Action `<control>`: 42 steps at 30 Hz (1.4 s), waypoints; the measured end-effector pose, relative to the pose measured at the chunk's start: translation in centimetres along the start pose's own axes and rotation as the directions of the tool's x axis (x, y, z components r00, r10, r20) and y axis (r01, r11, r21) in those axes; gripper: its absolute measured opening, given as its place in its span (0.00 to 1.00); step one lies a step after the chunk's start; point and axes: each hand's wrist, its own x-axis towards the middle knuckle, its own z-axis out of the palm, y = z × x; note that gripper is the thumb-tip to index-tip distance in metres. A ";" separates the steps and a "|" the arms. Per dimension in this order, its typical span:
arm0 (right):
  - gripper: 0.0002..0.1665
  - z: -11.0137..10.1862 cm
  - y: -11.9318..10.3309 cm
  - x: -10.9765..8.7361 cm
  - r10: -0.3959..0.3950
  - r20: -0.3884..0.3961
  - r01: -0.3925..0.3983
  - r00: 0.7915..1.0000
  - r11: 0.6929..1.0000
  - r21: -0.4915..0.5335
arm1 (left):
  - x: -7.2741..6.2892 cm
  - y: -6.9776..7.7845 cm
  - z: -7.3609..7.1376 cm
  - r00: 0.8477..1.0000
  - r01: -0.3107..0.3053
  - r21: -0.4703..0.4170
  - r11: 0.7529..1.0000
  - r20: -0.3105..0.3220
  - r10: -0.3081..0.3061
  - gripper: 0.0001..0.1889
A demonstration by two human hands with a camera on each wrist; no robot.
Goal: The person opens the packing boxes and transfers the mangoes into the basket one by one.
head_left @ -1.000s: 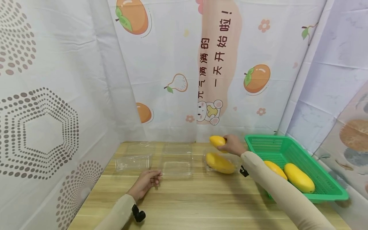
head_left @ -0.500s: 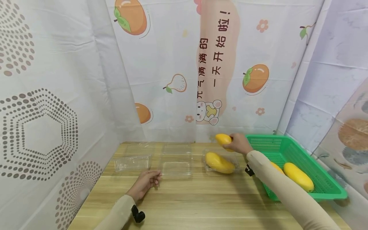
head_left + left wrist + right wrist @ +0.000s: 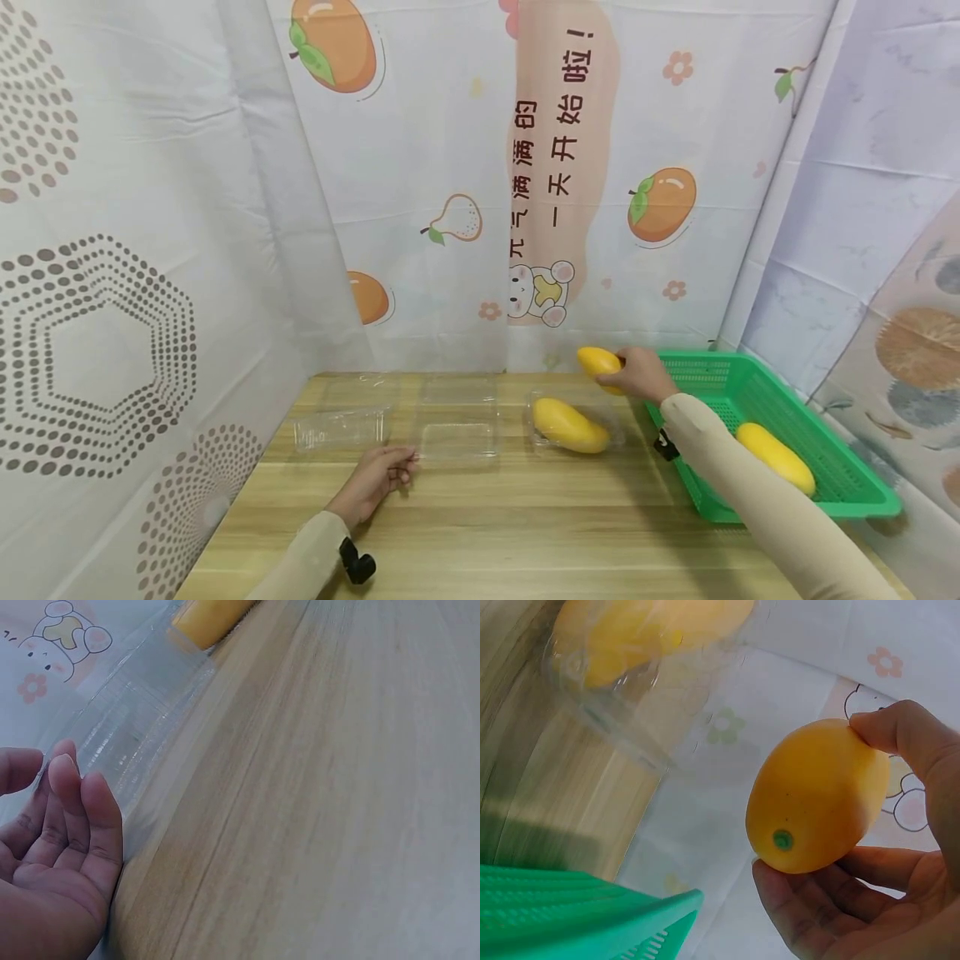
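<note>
A yellow mango [image 3: 599, 362] with a green stem end [image 3: 782, 840] is gripped between the thumb and fingers of my right hand [image 3: 646, 373], raised beside the green basket's far left corner. A second mango [image 3: 570, 426] lies in the right clear plastic box [image 3: 532, 433], left of and below that hand. My left hand [image 3: 378, 477] rests on the table, its fingers loosely bent and nothing visible between them. Its fingertips are right at the near left corner of the middle clear box [image 3: 457, 461].
The green basket [image 3: 862, 498] stands on the right, with a mango [image 3: 776, 458] inside; my right forearm covers part of it. Another clear box [image 3: 341, 427] is at the left, its lid raised. A printed curtain [image 3: 435, 317] hangs behind the wooden table [image 3: 480, 533].
My right hand has moved right with its mango, from above the right box toward the basket. One basket mango is now hidden by the forearm. The left hand stays in place.
</note>
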 end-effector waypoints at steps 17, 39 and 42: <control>0.20 -2.3 1.9 -1.3 0.065 0.018 -0.065 0.998 0.997 0.028 | 0.2 -0.4 0.1 1.000 -0.003 -0.010 1.000 -0.007 0.003 0.19; 0.24 -5.6 5.8 -3.1 0.151 0.022 -0.151 0.988 0.989 0.002 | 0.2 -0.3 0.3 1.000 0.011 0.007 1.000 0.005 -0.011 0.18; 0.25 -5.9 6.3 -3.2 0.158 0.019 -0.157 0.987 0.988 -0.007 | 0.2 -0.2 0.2 1.000 0.012 0.007 1.000 -0.001 -0.012 0.18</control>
